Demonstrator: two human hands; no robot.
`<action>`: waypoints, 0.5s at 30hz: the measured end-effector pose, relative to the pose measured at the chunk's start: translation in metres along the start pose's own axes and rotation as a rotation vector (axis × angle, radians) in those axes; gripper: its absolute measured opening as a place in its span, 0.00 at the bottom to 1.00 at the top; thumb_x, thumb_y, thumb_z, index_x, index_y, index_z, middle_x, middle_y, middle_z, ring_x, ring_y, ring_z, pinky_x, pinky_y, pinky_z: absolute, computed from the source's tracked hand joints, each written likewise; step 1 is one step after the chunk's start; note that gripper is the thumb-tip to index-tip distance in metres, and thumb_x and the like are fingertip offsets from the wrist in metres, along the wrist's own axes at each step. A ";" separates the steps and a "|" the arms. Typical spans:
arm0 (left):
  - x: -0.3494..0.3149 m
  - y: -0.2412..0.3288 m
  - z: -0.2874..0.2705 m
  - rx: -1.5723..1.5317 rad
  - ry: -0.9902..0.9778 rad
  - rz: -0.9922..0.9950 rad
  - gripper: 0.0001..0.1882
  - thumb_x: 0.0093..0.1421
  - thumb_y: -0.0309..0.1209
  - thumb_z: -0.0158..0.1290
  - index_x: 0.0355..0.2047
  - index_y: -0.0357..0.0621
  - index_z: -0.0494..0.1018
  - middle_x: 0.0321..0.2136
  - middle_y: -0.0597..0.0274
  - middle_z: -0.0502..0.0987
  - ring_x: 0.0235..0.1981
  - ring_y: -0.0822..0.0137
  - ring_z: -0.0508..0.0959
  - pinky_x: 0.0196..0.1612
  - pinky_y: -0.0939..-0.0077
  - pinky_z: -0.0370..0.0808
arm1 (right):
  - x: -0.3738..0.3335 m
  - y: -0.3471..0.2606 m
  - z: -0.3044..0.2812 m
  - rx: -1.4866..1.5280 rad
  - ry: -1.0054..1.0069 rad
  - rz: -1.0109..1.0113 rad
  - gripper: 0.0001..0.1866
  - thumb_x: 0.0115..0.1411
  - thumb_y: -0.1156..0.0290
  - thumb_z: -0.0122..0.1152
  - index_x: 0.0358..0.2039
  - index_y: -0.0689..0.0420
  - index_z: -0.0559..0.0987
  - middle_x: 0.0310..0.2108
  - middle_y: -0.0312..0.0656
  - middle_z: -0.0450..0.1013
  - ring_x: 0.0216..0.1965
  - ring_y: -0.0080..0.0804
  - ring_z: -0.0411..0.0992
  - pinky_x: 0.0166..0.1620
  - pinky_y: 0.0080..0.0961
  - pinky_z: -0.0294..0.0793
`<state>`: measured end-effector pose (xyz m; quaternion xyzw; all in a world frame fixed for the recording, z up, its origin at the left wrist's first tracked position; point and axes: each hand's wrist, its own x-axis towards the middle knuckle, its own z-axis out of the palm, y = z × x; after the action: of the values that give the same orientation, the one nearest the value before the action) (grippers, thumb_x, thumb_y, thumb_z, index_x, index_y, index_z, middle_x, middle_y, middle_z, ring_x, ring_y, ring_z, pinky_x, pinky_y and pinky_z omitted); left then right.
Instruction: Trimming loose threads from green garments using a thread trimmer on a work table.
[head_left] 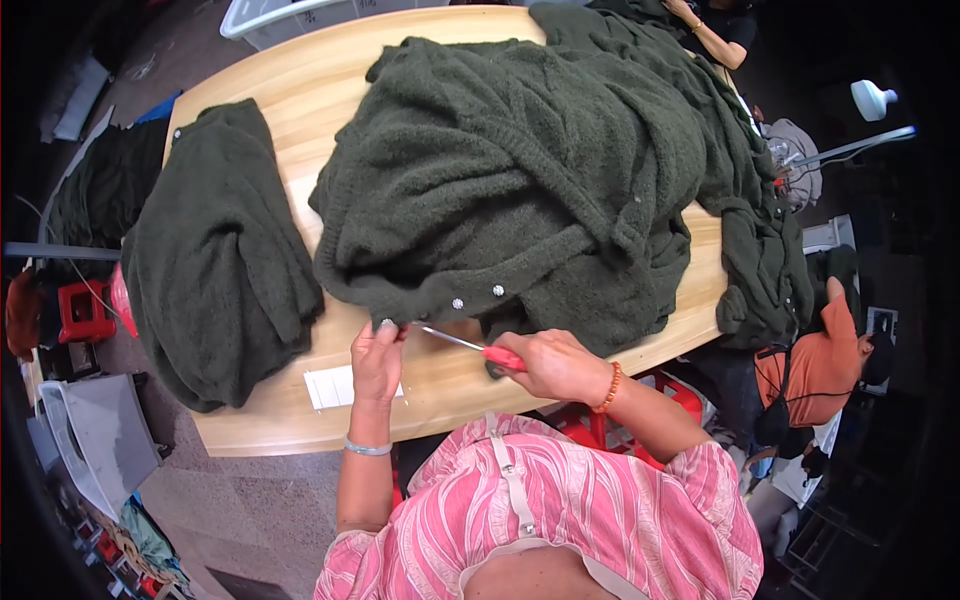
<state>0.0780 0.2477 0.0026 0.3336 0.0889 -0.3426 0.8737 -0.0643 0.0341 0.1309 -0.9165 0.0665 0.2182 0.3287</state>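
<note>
A dark green knit cardigan (480, 170) lies bunched over the middle of the table. Along its near band sit shiny round buttons (458, 303). My left hand (378, 365) is closed, pinching the edge of that band at a button (387, 324). A red-handled tool with a slim metal shaft (460, 341) is gripped in my right hand (560, 365). Its shaft points left, and the tip is close to the left fingertips and the band. Whether the tip touches thread or cloth is too small to tell.
Another dark green knit garment (215, 260) lies at the table's left, with more (760, 265) hanging over the right edge. A white paper (330, 388) rests near the front edge of the wooden table (265, 432). Another person's arm (715, 40) is at the far right corner.
</note>
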 end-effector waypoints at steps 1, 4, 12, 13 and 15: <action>0.006 0.010 0.001 0.325 -0.035 0.049 0.12 0.64 0.29 0.54 0.45 0.33 0.73 0.43 0.53 0.78 0.44 0.60 0.79 0.50 0.71 0.77 | -0.004 0.002 -0.006 0.035 0.040 0.023 0.15 0.61 0.60 0.59 0.43 0.56 0.75 0.26 0.54 0.76 0.31 0.57 0.75 0.35 0.48 0.73; 0.052 0.055 0.004 1.278 -0.033 0.362 0.12 0.55 0.26 0.61 0.40 0.37 0.77 0.36 0.67 0.76 0.35 0.73 0.74 0.40 0.80 0.72 | -0.015 0.013 -0.010 0.061 0.118 0.094 0.15 0.61 0.60 0.59 0.43 0.55 0.75 0.28 0.54 0.77 0.33 0.56 0.75 0.37 0.48 0.74; 0.212 0.104 0.030 1.745 -0.097 0.526 0.17 0.48 0.36 0.66 0.35 0.39 0.79 0.50 0.44 0.73 0.58 0.49 0.66 0.61 0.58 0.62 | -0.036 0.013 -0.008 0.100 0.319 0.138 0.13 0.60 0.62 0.62 0.41 0.54 0.75 0.27 0.53 0.76 0.32 0.58 0.74 0.35 0.48 0.73; 0.218 0.103 0.036 1.711 -0.120 0.284 0.17 0.47 0.36 0.66 0.35 0.40 0.79 0.47 0.46 0.75 0.57 0.50 0.67 0.59 0.59 0.64 | -0.039 0.014 -0.007 0.114 0.339 0.163 0.13 0.60 0.62 0.62 0.41 0.54 0.75 0.27 0.53 0.76 0.32 0.58 0.74 0.35 0.48 0.73; 0.201 0.098 0.085 1.727 -0.148 0.339 0.17 0.47 0.36 0.66 0.35 0.40 0.79 0.45 0.49 0.76 0.56 0.51 0.68 0.57 0.60 0.66 | -0.051 0.023 -0.003 0.144 0.377 0.228 0.13 0.60 0.62 0.61 0.41 0.54 0.75 0.26 0.53 0.76 0.32 0.58 0.75 0.35 0.48 0.73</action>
<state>0.2867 0.1376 0.0418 0.8630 -0.3084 -0.1766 0.3591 -0.1149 0.0131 0.1419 -0.9017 0.2454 0.0736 0.3483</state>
